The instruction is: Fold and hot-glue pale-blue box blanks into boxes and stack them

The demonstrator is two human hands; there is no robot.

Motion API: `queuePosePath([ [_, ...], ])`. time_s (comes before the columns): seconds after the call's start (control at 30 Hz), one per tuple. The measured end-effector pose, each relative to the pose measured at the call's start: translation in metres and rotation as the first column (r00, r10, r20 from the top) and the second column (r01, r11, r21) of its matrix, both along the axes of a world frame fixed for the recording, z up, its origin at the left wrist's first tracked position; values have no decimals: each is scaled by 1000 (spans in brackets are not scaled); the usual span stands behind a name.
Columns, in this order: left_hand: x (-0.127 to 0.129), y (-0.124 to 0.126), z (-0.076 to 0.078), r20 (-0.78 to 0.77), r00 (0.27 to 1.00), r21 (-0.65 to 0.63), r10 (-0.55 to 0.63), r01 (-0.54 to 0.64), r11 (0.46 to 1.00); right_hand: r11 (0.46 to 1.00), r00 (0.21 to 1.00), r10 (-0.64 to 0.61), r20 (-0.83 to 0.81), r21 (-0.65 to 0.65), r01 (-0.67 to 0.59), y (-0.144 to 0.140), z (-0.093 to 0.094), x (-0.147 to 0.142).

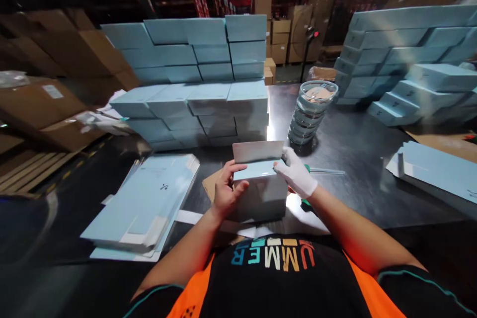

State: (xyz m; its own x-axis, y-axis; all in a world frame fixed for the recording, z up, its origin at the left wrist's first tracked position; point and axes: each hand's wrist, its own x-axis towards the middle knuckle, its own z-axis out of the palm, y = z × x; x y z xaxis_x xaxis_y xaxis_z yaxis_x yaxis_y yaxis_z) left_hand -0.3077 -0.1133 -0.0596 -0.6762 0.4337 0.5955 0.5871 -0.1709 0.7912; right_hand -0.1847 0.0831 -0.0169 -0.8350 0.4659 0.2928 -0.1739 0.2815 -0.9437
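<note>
A light-blue carton (261,194) stands on the dark table right in front of me, its top flap raised at the far side. My bare left hand (227,189) grips its left edge, with thumb and fingers at the top corner. On the opposite edge, my right hand (297,173) in a white glove pinches the carton near the raised flap. Behind my right hand lies a green-handled tool (307,168), partly hidden, with a pale rod beside it. A piece of brown cardboard (210,186) shows behind my left hand.
Flat carton blanks (149,198) lie stacked at left. Closed light-blue boxes (194,99) form a wall ahead, and more boxes (402,54) are piled at right. A stack of clear glass bowls (309,112) leans on the table. Another blank pile (443,169) sits at the right edge.
</note>
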Motion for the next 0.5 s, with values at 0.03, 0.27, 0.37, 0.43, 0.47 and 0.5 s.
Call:
queuePosePath([
  [0.03, 0, 1, -1, -16, 1000, 42, 7, -6, 999, 999, 999, 29, -16, 25, -28, 2, -1, 5],
  [0.27, -16, -2, 5, -205, 962, 145, -183, 214, 966, 960, 980, 192, -55, 219, -176, 10, -10, 47],
  [0.37, -23, -5, 6, -261, 933, 88, -246, 277, 957, 927, 966, 230, -117, 329, -181, 1, -6, 49],
  [0.43, -24, -7, 0, -185, 954, 86, -236, 255, 963, 922, 956, 230, -181, 356, -154, -4, -6, 49],
  [0.47, -23, -9, -5, -120, 964, 73, -238, 247, 966, 925, 956, 213, -199, 357, -132, -6, -6, 50],
  [0.5, -22, -11, -11, -43, 966, 40, -254, 256, 966, 931, 962, 178, -209, 351, -96, -6, -8, 50],
])
